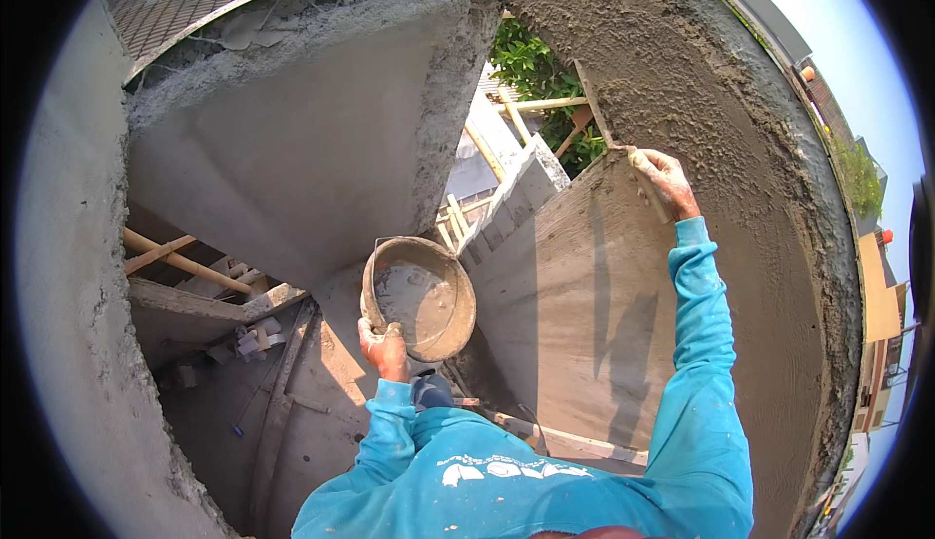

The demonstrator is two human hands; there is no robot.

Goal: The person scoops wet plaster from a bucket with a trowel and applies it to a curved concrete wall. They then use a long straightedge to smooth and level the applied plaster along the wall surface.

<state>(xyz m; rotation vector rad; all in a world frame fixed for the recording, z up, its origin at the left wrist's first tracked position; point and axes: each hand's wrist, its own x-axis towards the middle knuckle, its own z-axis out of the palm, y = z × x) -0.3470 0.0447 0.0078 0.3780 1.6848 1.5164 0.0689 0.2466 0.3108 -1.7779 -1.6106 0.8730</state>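
My left hand (386,349) grips the near rim of a round bucket (463,310), its fingers closed over the edge. Grey wet mortar (414,296) lies inside the bucket, which hangs tilted in front of my body. Out to the right, my right hand (664,181) is closed around a thin, flat, mortar-smeared tool (651,196), seen almost edge-on; its exact kind is hard to tell. That hand is at the upper corner of a plastered wall face (604,276), beside the edge of an opening. Rough, fresh-looking plaster (721,120) covers the wall beyond it.
A smooth grey wall panel (302,130) stands at the upper left. Bamboo poles (180,261) cross an opening at left, with rubble (258,337) beneath. Below lies a long wooden board (278,412). Green leaves (531,62) show through the opening near my right hand.
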